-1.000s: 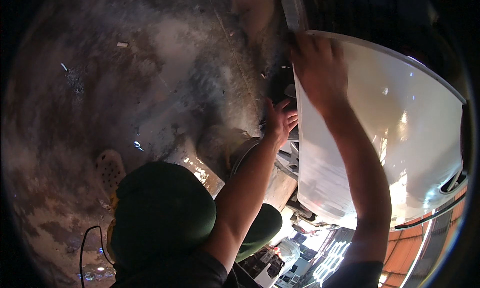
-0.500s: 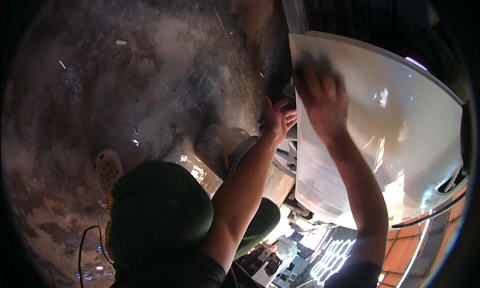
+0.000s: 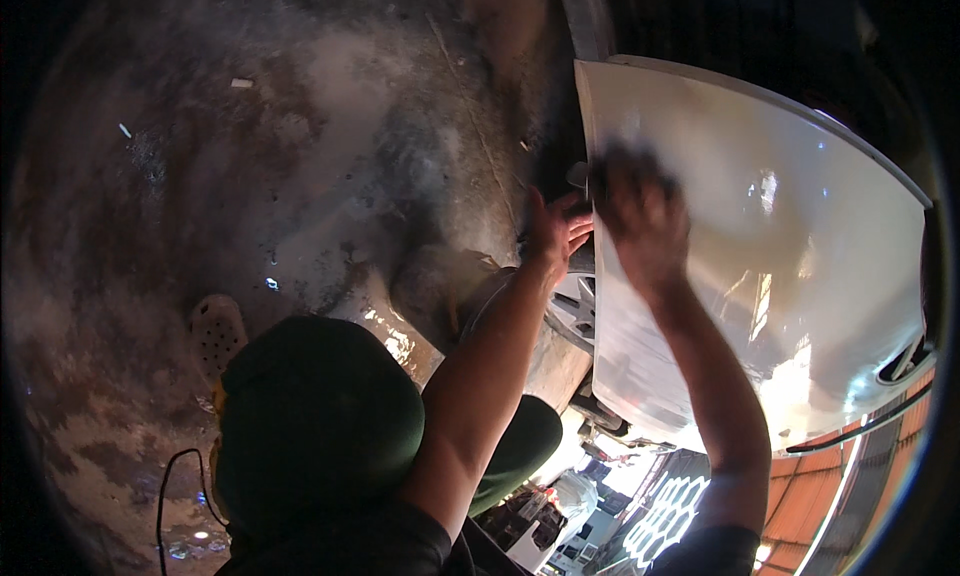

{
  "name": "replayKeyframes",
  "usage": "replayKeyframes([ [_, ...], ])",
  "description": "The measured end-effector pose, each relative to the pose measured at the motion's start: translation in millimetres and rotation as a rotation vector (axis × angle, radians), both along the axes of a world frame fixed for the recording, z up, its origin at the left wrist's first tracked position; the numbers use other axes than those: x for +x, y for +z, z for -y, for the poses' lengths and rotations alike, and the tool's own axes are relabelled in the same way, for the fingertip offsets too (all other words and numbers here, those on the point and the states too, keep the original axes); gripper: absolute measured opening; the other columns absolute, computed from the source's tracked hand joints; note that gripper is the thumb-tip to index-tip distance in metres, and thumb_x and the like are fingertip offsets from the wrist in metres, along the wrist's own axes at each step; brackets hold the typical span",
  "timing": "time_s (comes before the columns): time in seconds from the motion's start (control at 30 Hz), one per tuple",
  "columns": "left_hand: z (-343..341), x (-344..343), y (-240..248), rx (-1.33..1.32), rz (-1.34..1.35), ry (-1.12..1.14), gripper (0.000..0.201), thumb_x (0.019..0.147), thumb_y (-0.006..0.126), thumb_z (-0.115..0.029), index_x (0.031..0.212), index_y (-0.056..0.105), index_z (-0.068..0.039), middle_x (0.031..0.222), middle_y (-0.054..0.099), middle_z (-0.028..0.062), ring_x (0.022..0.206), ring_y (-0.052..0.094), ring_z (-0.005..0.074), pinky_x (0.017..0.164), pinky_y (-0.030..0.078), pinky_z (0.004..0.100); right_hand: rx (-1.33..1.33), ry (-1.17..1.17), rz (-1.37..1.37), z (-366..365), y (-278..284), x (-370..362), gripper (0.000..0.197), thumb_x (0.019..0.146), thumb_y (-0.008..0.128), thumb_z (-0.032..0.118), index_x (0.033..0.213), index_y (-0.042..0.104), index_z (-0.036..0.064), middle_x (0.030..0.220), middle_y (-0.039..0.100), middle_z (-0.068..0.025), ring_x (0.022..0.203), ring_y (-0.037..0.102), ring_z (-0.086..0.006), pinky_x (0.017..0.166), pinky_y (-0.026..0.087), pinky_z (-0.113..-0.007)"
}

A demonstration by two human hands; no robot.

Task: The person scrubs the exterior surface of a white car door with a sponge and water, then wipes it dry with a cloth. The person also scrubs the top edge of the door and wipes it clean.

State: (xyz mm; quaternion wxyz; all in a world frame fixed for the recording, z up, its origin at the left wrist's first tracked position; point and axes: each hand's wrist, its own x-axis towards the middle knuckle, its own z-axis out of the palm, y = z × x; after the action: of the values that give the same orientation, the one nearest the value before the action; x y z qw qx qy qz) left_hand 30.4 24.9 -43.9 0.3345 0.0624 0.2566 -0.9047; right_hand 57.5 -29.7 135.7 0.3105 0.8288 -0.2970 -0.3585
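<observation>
A glossy pale car door panel (image 3: 740, 306) stands on the right, its near-vertical edge at the middle of the view. My right hand (image 3: 645, 221) lies on the panel's face beside that edge. Its fingers are blurred and press a dark pad or cloth (image 3: 640, 166), whose exact kind the blur hides. At the panel's edge is my left hand (image 3: 560, 231), thumb spread upward and fingers stretched toward the edge. Nothing shows in its palm, and its fingertips touch or nearly touch the edge.
Behind the panel, part of a car wheel (image 3: 575, 306) shows. My green-clad knee (image 3: 320, 416) and a pale perforated clog (image 3: 218, 331) are at lower left. The stained floor (image 3: 300, 156) carries small scraps. Hexagonal lights (image 3: 668, 516) glow in the background.
My right hand has slid slightly downward along the panel with the dark pad or cloth. The left hand has stayed almost in place at the edge.
</observation>
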Motion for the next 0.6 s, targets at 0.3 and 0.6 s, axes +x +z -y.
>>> replayKeyframes([
  [0.3, -6.2, -7.7, -5.9, -0.051, 0.019, 0.032, 0.109, 0.092, 0.005, -0.088, 0.163, 0.026, -0.008, 0.149, 0.053, 0.0264, 0.146, 0.043, 0.0374, 0.125, 0.016, 0.0495, 0.038, -0.047, 0.008, 57.4, -6.4, 39.7, 0.040, 0.082, 0.064, 0.025, 0.120, 0.073, 0.0173, 0.141, 0.057, -0.0025, 0.127, 0.049, -0.0261, 0.101, 0.045, -0.050],
  [0.6, -8.0, 0.9, 2.6, 0.007, -0.015, -0.005, 0.111, 0.091, 0.006, -0.090, 0.163, 0.029, -0.009, 0.146, 0.055, 0.0248, 0.143, 0.046, 0.0367, 0.125, 0.018, 0.0491, 0.136, -0.093, -0.074, -55.2, 2.3, -26.7, 0.038, 0.082, 0.064, 0.033, 0.112, 0.078, 0.0145, 0.141, 0.057, -0.0057, 0.130, 0.049, -0.0279, 0.099, 0.047, -0.049],
])
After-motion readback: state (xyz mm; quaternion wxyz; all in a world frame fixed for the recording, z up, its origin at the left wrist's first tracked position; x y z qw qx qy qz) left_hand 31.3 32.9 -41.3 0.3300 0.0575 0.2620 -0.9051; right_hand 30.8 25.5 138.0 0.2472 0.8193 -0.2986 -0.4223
